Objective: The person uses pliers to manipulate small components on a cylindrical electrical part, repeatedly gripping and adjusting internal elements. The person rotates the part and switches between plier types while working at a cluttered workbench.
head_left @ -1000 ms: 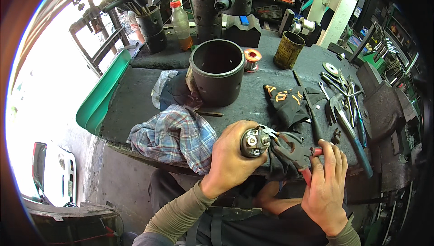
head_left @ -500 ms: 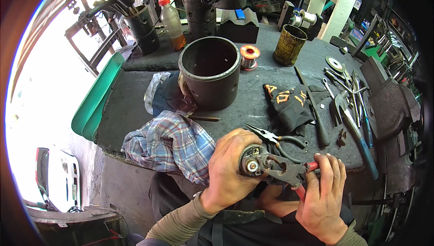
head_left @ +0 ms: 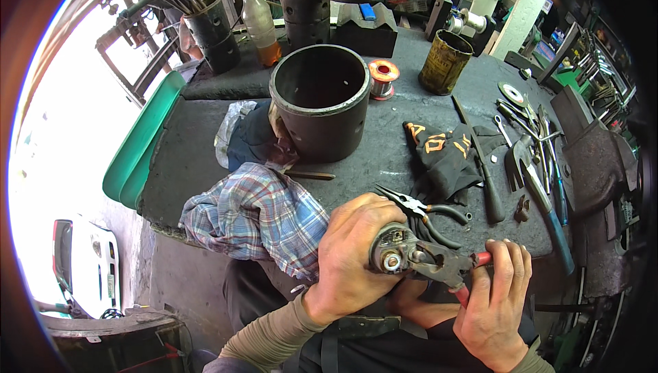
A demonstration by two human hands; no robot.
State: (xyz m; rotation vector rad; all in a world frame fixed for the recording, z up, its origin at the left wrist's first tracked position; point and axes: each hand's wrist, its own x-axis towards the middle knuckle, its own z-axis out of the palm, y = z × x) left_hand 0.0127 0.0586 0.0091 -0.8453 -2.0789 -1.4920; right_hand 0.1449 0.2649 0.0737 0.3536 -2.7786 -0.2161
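Note:
Close to me, my left hand point(head_left: 353, 256) is wrapped round a dark cylindrical part point(head_left: 394, 236), whose end faces up and shows a shiny round metal centre. Its exact kind I cannot make out. In my right hand point(head_left: 497, 304) are pliers point(head_left: 442, 267) with red handles, spread a little apart. Their jaws reach the end of the part; what they bite on is too small to tell. Just beyond my hands lie long-nose pliers point(head_left: 408, 202) with black handles on the bench. A plaid cloth point(head_left: 253, 208) lies crumpled left of my left hand.
On the dark workbench point(head_left: 384, 133) stand a wide steel cylinder point(head_left: 322, 126), a solder spool point(head_left: 383, 82) and a rusty yellow can point(head_left: 445, 65). A black cloth point(head_left: 445, 160), a file point(head_left: 490, 188) and a blue-handled hammer point(head_left: 545, 208) lie right. A green tray point(head_left: 140, 147) edges the left.
The part and red-handled pliers have shifted slightly right and down with my hands, and the pliers' jaws have turned a little on the part. The bench appears slightly higher in view.

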